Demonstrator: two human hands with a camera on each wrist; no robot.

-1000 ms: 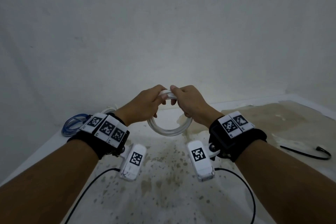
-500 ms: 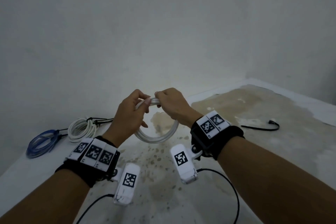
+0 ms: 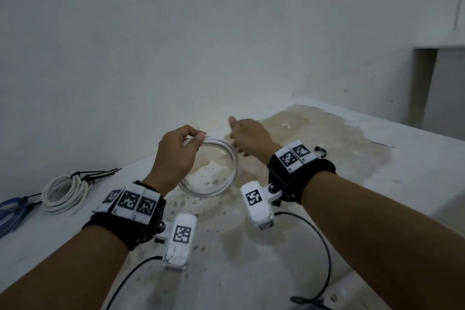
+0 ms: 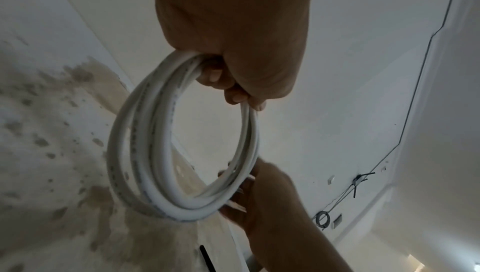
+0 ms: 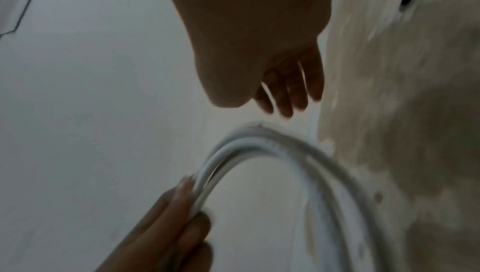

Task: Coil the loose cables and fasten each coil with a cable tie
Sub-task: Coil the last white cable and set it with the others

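Both hands have drifted apart since a second ago, when they met together at the top of the coil; now only one grips it, and the view has swung right to show more of the bench.

Largest first: the stained white desk (image 3: 415, 171) carries everything, its middle blotched brown. On its left part lies a white coil already tied (image 3: 64, 192) with black ties, and just beyond that, at the edge of view, a blue coil (image 3: 11, 211). Held above the stain is the white cable coil (image 3: 221, 171), several loops hanging free. The left hand (image 3: 176, 156) pinches the top of it, fingers (image 4: 221, 79) and thumb curled round the bundled strands. The right hand (image 3: 249, 138) is just beside the coil's right side; its fingers (image 5: 293, 89) hang loosely extended and together, holding nothing in the wrist view, though whether they brush the strands I cannot tell. A black cable tie (image 3: 320, 150) lies on the desk past the right wrist.

My judgement: no tie is on this coil yet. Held at a single point, the loops could spring open or slide past one another if the pinch eases while the right hand reaches for the tie, undoing the winding.
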